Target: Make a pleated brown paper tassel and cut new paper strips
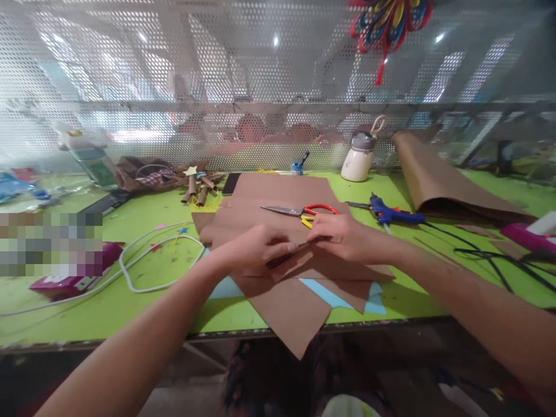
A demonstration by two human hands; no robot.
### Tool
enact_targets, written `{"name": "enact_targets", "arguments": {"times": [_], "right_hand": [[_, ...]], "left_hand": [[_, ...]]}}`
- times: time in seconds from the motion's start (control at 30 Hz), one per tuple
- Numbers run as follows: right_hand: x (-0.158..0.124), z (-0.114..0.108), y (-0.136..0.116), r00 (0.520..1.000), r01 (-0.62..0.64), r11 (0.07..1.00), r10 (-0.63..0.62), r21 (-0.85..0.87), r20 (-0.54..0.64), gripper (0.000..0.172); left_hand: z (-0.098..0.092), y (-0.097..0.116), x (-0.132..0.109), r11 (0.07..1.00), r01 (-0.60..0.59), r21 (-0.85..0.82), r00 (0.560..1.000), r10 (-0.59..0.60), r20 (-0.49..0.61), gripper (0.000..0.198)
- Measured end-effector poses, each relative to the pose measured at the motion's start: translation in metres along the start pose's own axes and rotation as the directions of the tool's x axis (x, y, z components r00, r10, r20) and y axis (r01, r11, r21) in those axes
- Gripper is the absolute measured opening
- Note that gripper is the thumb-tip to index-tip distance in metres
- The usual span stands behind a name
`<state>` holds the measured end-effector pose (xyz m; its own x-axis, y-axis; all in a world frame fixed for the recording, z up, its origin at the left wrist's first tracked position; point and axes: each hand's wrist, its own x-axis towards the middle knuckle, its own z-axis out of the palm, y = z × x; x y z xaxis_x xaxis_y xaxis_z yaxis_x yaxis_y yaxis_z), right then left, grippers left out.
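A small folded or rolled piece of brown paper (292, 266) lies between my two hands, above the middle of the green table. My left hand (259, 249) grips its left end with the fingers pressed together. At the other end my right hand (341, 236) pinches the edge between thumb and fingers. Beneath both hands is a pile of brown paper sheets (282, 188), one corner hanging over the front edge, with light blue paper (223, 288) under it. Scissors with red and yellow handles (299, 212) rest on the sheets just beyond my hands.
A blue glue gun (393, 213) lies right on the green table (174, 313), its black cord trailing. Behind stand a white bottle (358, 156), a small blue pot (297, 168) and small paper rolls (192, 185). A white cable (143, 288) loops at left; large folded brown paper (447, 174) is far right.
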<state>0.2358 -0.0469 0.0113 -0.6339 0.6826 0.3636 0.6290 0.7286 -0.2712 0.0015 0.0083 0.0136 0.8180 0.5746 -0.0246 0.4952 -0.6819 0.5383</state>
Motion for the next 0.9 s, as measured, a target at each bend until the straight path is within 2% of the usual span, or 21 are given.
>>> {"name": "enact_targets", "arguments": {"times": [0.1, 0.13, 0.2, 0.27, 0.33, 0.4, 0.5, 0.57, 0.63, 0.67, 0.7, 0.77, 0.9], "right_hand": [[0.012, -0.002, -0.002, 0.994, 0.075, 0.995, -0.070, 0.059, -0.080, 0.015], [0.015, 0.000, -0.001, 0.990, 0.092, 0.993, -0.083, 0.072, -0.111, 0.016], [0.016, 0.007, 0.002, 0.979, 0.111, 0.991, -0.097, 0.069, -0.179, 0.019], [0.014, 0.015, 0.006, 0.966, 0.121, 0.991, -0.107, 0.048, -0.237, 0.021], [0.011, 0.021, 0.008, 0.957, 0.125, 0.991, -0.110, 0.038, -0.270, 0.022], [0.007, 0.023, 0.009, 0.953, 0.111, 0.992, -0.088, 0.062, -0.291, 0.023], [0.002, 0.018, 0.007, 0.951, 0.017, 0.975, 0.053, 0.222, -0.305, 0.026], [0.001, 0.013, 0.005, 0.950, -0.083, 0.896, 0.203, 0.436, -0.236, 0.037], [0.001, 0.010, 0.003, 0.937, -0.176, 0.750, 0.326, 0.637, -0.125, 0.044], [0.001, 0.010, 0.002, 0.924, -0.217, 0.676, 0.376, 0.704, -0.077, 0.042], [0.002, 0.010, 0.001, 0.909, -0.255, 0.621, 0.416, 0.742, -0.036, 0.037], [0.005, 0.014, -0.003, 0.880, -0.327, 0.568, 0.473, 0.755, 0.025, 0.028], [0.009, 0.023, -0.010, 0.842, -0.396, 0.514, 0.534, 0.761, 0.077, 0.036]], "left_hand": [[-0.003, -0.003, -0.002, 0.954, 0.018, -0.298, 1.000, -0.018, 0.002, 0.047], [-0.002, -0.004, -0.003, 0.901, 0.051, -0.431, 0.998, -0.031, 0.054, 0.047], [0.001, -0.003, -0.003, 0.731, 0.153, -0.665, 0.980, -0.028, 0.196, 0.046], [0.005, -0.001, -0.003, 0.596, 0.209, -0.776, 0.967, -0.007, 0.256, 0.044], [0.008, 0.003, -0.002, 0.584, 0.198, -0.787, 0.971, -0.008, 0.239, 0.040], [0.008, 0.007, -0.001, 0.629, 0.187, -0.754, 0.975, -0.028, 0.218, 0.038], [0.008, 0.010, 0.000, 0.671, 0.187, -0.717, 0.978, -0.059, 0.201, 0.038], [0.009, 0.011, 0.001, 0.670, 0.178, -0.720, 0.982, -0.069, 0.178, 0.038], [0.009, 0.012, 0.001, 0.669, 0.168, -0.724, 0.984, -0.071, 0.163, 0.038], [0.009, 0.013, 0.001, 0.667, 0.167, -0.726, 0.984, -0.071, 0.161, 0.038], [0.010, 0.013, 0.001, 0.662, 0.170, -0.730, 0.984, -0.070, 0.165, 0.037], [0.010, 0.015, 0.002, 0.647, 0.185, -0.740, 0.981, -0.077, 0.178, 0.037], [0.012, 0.017, 0.002, 0.636, 0.192, -0.748, 0.981, -0.103, 0.164, 0.033]]}}
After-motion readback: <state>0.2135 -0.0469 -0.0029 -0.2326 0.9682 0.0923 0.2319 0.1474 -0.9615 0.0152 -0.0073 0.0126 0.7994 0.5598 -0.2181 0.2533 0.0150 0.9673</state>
